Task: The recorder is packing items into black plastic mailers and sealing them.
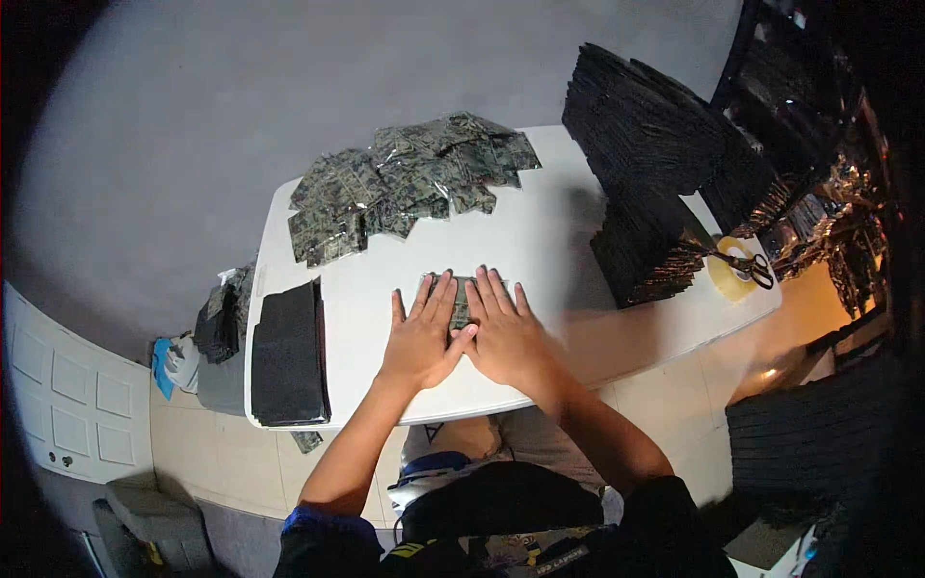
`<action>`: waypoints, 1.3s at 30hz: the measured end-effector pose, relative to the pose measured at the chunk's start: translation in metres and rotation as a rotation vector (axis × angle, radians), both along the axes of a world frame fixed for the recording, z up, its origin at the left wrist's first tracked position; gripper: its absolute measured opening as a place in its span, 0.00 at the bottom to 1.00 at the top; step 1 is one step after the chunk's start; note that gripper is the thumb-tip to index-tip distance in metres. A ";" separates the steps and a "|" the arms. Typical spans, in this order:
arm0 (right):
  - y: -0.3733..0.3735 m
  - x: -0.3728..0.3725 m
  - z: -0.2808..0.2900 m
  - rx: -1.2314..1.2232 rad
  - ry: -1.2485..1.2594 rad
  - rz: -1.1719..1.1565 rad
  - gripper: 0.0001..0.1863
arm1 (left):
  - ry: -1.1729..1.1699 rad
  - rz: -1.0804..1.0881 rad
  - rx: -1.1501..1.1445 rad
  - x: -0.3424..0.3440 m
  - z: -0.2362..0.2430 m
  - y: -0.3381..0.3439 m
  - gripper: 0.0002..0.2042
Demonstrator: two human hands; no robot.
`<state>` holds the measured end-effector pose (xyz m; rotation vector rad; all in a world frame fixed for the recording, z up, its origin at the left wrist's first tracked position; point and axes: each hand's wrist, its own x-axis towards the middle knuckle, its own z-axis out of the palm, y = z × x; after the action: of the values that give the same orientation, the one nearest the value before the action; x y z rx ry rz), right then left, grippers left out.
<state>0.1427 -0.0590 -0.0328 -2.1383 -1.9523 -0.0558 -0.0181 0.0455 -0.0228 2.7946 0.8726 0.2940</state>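
Both my hands lie flat, side by side, on a small camouflage-patterned packet (pixel 460 310) near the front of the white table. My left hand (pixel 421 337) covers its left part with fingers stretched forward and a little apart. Over the right part rests my right hand (pixel 504 335), fingers likewise extended, and the two thumbs meet near the packet's lower edge. Only a strip of the packet shows between the hands; the rest is hidden under them. Farther back, a heap of similar camouflage packets in clear, shiny wrapping (pixel 405 178) spreads across the table.
A stack of flat black pieces (pixel 287 356) lies at the table's left edge. Tall black stacks (pixel 655 164) rise at the right. Beside them are a roll of tape (pixel 729 275) and black-handled scissors (pixel 757 270). More dark stacked material (pixel 814 433) stands lower right.
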 end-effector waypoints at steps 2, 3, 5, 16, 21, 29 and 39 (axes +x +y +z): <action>-0.001 -0.001 0.000 0.006 0.033 -0.002 0.41 | 0.029 0.022 -0.001 -0.002 0.000 0.001 0.41; -0.002 -0.002 0.000 0.004 0.071 -0.001 0.41 | 0.062 0.047 -0.009 -0.005 -0.001 0.001 0.41; -0.006 0.000 -0.001 0.031 0.079 0.023 0.41 | 0.041 0.072 -0.011 -0.009 -0.001 0.000 0.41; -0.007 -0.047 0.001 0.050 0.095 0.110 0.38 | -0.515 0.176 -0.172 -0.105 0.022 -0.071 0.22; 0.058 -0.079 -0.009 0.004 0.093 0.117 0.38 | -0.571 0.263 -0.057 -0.145 0.041 -0.078 0.12; 0.113 -0.114 0.006 0.123 0.013 0.187 0.34 | -0.473 0.602 0.183 -0.178 0.027 -0.018 0.12; 0.076 -0.128 0.017 0.120 0.354 0.399 0.31 | -0.424 0.703 0.135 -0.180 0.019 0.007 0.11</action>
<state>0.0150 0.0170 -0.0155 -1.5268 -2.0516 0.2516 -0.1981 0.0529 -0.0039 2.2752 1.7166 1.0277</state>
